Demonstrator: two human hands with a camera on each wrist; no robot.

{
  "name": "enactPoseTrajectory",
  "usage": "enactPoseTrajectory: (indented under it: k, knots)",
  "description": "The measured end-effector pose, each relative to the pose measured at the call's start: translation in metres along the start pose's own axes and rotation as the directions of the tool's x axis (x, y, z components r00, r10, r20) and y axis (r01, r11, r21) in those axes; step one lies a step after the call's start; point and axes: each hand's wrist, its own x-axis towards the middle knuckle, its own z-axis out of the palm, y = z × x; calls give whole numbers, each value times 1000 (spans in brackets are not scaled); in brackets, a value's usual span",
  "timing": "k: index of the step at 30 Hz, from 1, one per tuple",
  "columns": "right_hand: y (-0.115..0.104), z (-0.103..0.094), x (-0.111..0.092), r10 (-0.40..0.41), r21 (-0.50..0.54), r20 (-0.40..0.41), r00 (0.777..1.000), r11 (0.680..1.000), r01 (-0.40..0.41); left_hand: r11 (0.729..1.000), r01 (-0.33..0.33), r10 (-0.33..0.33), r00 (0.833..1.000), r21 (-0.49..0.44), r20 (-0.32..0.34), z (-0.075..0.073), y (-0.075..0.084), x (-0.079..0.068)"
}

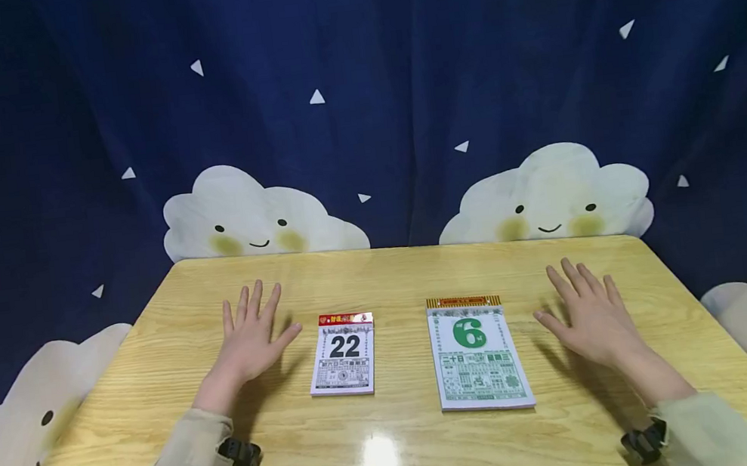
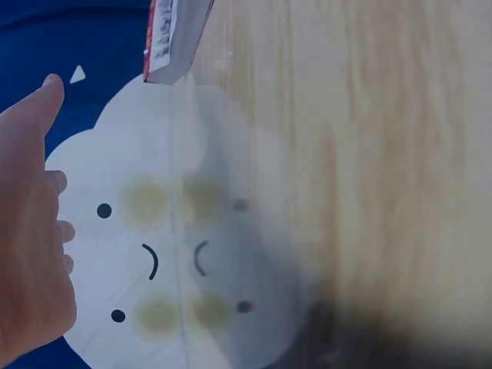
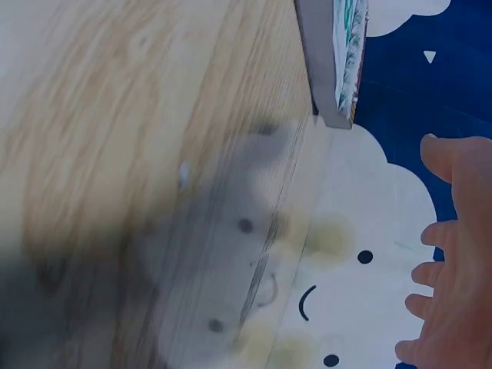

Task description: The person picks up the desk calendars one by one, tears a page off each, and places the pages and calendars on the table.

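Two tear-off calendar pads lie flat on the table, side by side. The smaller calendar (image 1: 342, 361), with a red top strip and a black 22, is nearest to my left hand (image 1: 251, 344), which is held just to its left with fingers spread. The larger calendar (image 1: 479, 358) has a gold-and-red striped top strip and a green 6. To its right is my right hand (image 1: 591, 320), fingers straight and spread. Neither hand touches a calendar. In the wrist views, the left hand (image 2: 31, 231) and right hand (image 3: 457, 261) hold nothing.
The light wooden table (image 1: 424, 455) has a glossy surface with a bright reflection near its front. Behind it hangs a dark blue curtain (image 1: 373, 96) with white triangles and smiling clouds. A small black camera sits on each wrist, such as the left wrist camera (image 1: 241, 456).
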Motion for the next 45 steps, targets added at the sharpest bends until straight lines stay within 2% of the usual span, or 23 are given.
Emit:
enactPoseTrajectory:
  k: [10,17,28,38,45]
  knots:
    - [-27,8,19,-57,3,42,998,998,57,1000,-11,11,1000,5,13,0,6,3]
    - [-43,14,25,-70,13,74,995,998,69,1000,-28,28,999,10,16,2,12,1]
    - [-71,15,35,-94,-2,102,990,996,94,998,-69,69,997,16,-24,3,21,-4]
    - [-106,22,42,-186,101,76,980,979,178,998,-53,53,998,-14,-17,4,29,-5]
    - [-121,27,47,-184,174,79,980,970,169,999,-16,15,1000,-46,-27,6,34,-6]
